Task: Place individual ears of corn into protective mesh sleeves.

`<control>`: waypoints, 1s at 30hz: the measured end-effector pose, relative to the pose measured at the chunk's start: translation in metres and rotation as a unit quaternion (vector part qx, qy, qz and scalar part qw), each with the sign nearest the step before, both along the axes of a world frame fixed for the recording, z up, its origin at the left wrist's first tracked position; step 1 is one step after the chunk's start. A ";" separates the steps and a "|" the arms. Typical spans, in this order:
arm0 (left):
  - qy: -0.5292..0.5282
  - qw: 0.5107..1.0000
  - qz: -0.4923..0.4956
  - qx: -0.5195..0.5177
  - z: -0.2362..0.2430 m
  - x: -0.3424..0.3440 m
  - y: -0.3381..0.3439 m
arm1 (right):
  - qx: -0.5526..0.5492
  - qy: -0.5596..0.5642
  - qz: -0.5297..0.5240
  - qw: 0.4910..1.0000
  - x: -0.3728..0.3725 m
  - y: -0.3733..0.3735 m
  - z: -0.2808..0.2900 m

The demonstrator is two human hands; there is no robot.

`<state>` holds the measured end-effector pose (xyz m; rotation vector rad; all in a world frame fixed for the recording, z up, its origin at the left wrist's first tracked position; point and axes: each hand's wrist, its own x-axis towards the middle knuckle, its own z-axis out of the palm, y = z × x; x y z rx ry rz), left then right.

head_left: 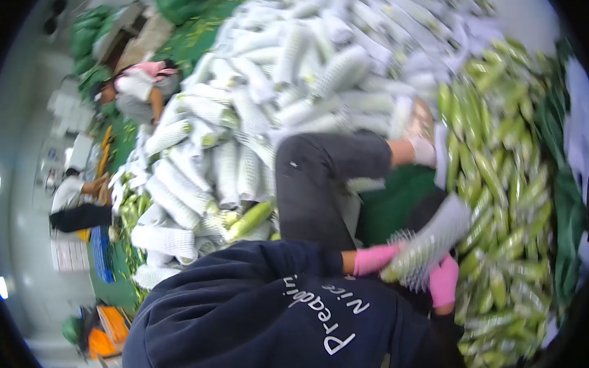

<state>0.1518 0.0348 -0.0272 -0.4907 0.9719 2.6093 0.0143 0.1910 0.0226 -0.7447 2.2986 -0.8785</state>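
White netted vegetables [255, 52] heap across the upper middle and could roll if knocked; green vegetables [491, 171] fill the right. Lower right of centre, 1 sleeved vegetable [407, 260] sits between the pink-gloved left hand [374, 259] and right hand [444, 282], both seemingly gripping it; hard tugging might tear its foam sleeve [448, 222].

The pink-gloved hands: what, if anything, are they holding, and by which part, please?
Left hand and right hand hold a netted vegetable by its lower half.
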 end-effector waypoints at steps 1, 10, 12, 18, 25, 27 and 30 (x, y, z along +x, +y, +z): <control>-0.066 0.996 0.059 -0.018 0.024 -0.007 -0.004 | -0.050 -0.069 -0.070 0.994 0.006 0.006 0.016; 0.139 0.805 0.496 -0.294 0.113 -0.002 -0.272 | -0.222 0.030 -0.203 0.953 -0.118 -0.094 -0.053; 0.094 0.753 0.585 -0.286 0.141 -0.024 -0.239 | -0.209 0.042 -0.233 0.949 -0.147 -0.144 -0.078; -0.072 0.931 0.257 -0.247 0.077 -0.055 -0.097 | 0.067 0.243 -0.215 0.944 -0.187 -0.235 -0.139; 0.179 0.578 0.139 -0.784 0.094 -0.132 -0.102 | -0.393 -0.049 -0.109 0.912 -0.136 -0.161 -0.048; 0.240 0.586 0.140 -0.761 0.086 -0.155 -0.089 | -0.435 -0.231 -0.014 0.870 -0.086 -0.123 -0.009; 0.169 0.903 0.101 -0.382 0.085 -0.152 -0.037 | -0.467 -0.635 -0.159 0.595 -0.076 -0.057 0.035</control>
